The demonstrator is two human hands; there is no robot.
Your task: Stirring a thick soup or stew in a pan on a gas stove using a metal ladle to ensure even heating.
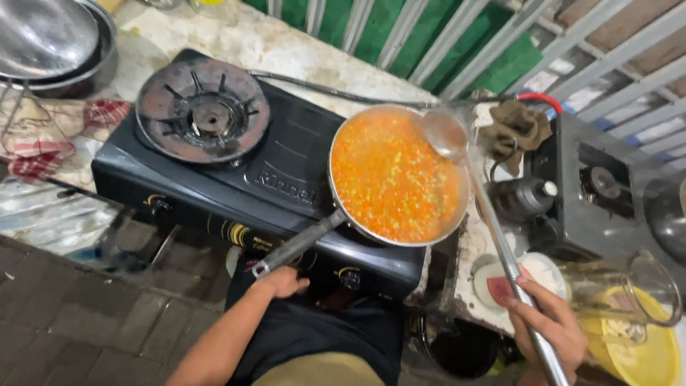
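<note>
A metal pan [336, 136] full of orange, lumpy sauce [393, 179] sits on the right burner of a black two-burner gas stove [286, 164]. My left hand [284, 281] rests at the stove's front edge, just below the end of the pan's long handle [296, 244], near a control knob. My right hand [549, 327] grips the long metal handle of a ladle [444, 132], whose bowl hovers over the pan's far right rim.
The left burner [202, 109] is bare. Steel bowls [50, 43] stand at top left, a checked cloth [43, 136] below them. Right of the pan are a brown rag [516, 125], a second dark stove [600, 189], a glass jug [622, 289] and a yellow container [643, 350].
</note>
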